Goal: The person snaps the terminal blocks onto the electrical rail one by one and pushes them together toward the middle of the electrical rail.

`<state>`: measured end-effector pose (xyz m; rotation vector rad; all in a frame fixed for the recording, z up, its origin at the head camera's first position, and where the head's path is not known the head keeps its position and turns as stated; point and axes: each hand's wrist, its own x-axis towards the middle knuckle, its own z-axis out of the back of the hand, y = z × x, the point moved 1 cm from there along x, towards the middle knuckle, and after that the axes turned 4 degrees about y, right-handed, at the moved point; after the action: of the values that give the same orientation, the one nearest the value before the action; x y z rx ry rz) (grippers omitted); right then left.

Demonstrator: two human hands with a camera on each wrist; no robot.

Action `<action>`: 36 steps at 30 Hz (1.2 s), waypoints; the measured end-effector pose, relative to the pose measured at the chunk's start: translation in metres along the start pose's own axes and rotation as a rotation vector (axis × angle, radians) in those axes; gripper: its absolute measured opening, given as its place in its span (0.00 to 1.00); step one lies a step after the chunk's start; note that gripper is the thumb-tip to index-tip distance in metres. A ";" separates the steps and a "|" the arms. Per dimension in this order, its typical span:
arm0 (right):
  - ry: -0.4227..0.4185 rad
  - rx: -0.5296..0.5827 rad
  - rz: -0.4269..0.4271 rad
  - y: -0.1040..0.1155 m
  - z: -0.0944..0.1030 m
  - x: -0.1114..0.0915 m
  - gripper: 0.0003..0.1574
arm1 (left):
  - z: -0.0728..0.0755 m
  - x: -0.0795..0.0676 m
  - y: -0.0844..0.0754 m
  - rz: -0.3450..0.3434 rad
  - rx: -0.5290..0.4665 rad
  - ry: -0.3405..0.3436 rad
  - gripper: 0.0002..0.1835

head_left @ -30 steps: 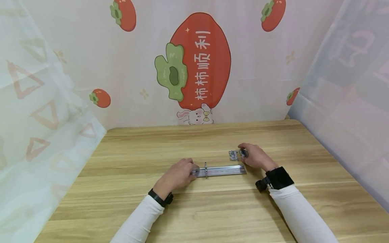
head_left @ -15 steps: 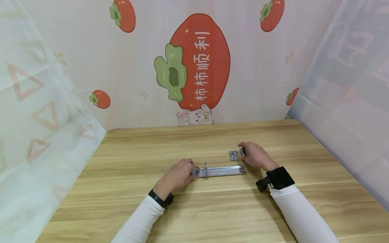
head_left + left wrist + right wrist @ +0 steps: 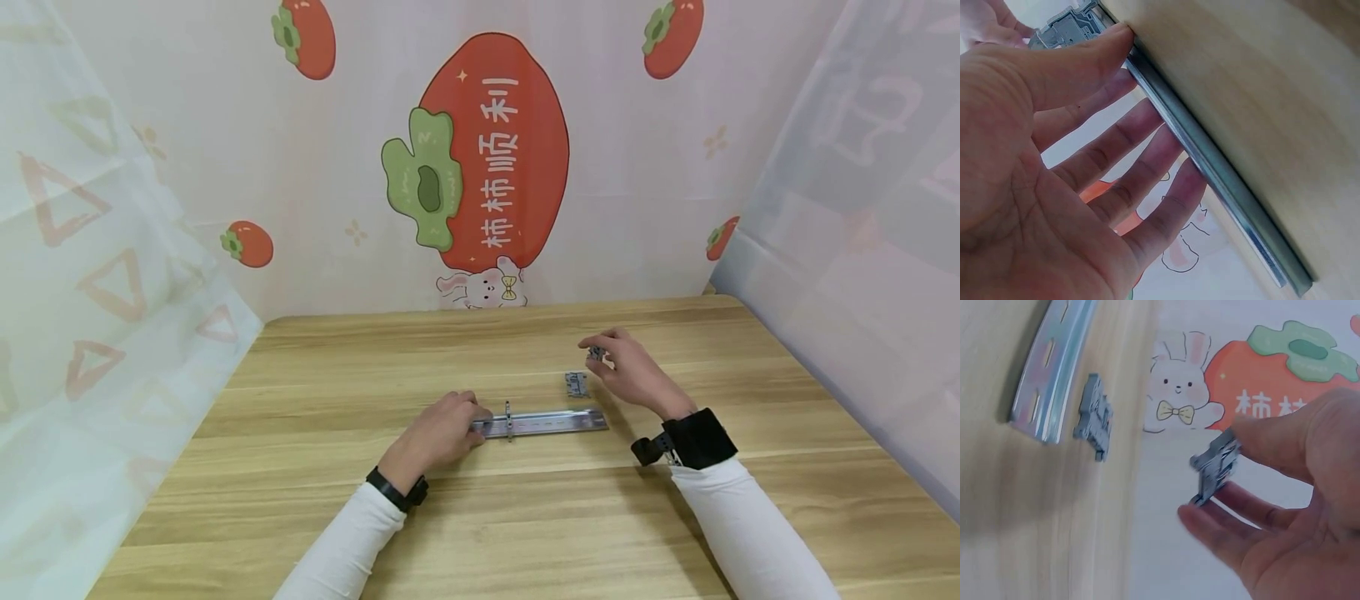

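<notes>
I see one gray terminal block (image 3: 1216,464) pinched beyond the right end of the slotted DIN rail (image 3: 558,422).
On my feed the rail lies well inside the far and right edges of the table (image 3: 337,517), with wood running on past both its ends; the loose terminal block (image 3: 576,384) lies just beyond its right part, closest to the right hand (image 3: 633,375), whose thumb and fingers grip the first block off the wood. The left hand (image 3: 441,429) pinches the rail's left part. A mounted terminal block (image 3: 509,423) stands upright across the rail, just right of that hand. The rail is shiny, lipped and slotted; the blocks are thin, with notched outlines. Under the rail I get pale, streaked wood; beyond it hangs a white curtain (image 3: 637,167) with persimmon and rabbit prints.
</notes>
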<state>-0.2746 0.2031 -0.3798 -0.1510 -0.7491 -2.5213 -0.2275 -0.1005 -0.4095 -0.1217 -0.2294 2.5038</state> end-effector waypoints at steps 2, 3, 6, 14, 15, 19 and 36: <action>-0.015 0.034 0.027 0.003 0.000 0.000 0.19 | -0.001 0.000 0.001 -0.002 -0.004 -0.002 0.16; -0.023 0.053 0.038 0.004 0.001 0.000 0.18 | -0.001 0.000 0.001 -0.004 -0.007 -0.004 0.16; -0.029 0.116 0.046 0.006 0.000 0.000 0.18 | -0.001 0.000 0.001 -0.005 -0.012 -0.009 0.15; -0.031 0.237 0.009 0.009 -0.001 0.001 0.21 | -0.002 0.000 0.001 0.005 0.000 -0.006 0.16; -0.034 0.243 0.006 0.009 -0.001 0.001 0.21 | -0.002 0.000 0.001 0.005 0.000 -0.007 0.16; -0.048 0.250 0.001 0.011 -0.001 0.002 0.21 | -0.001 0.000 0.000 0.009 0.001 -0.013 0.16; 0.013 0.477 -0.033 0.018 -0.009 0.006 0.36 | -0.002 0.000 0.000 0.028 0.005 -0.007 0.17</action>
<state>-0.2709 0.1826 -0.3768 0.0424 -1.3263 -2.2934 -0.2272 -0.1001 -0.4115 -0.1142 -0.2254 2.5329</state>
